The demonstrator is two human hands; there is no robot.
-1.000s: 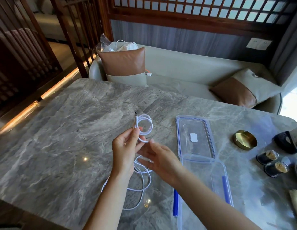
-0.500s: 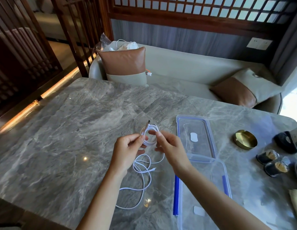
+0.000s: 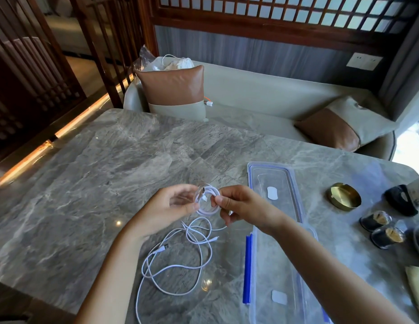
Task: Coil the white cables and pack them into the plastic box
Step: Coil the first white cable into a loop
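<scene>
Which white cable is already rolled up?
The coil held between both hands, left and right. The other cable sprawls loose on the table.

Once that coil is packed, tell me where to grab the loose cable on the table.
Take the loose cable near its USB plug, coming from above. The plug lies flat and apart from the tangled loops, so that end lifts free and gives a start for coiling. Avoid the crossed loops in the middle.

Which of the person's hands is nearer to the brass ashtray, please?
Right. The right hand pinches the coiled cable just across the clear lid from the brass ashtray; the left hand is on the coil's far side.
</scene>
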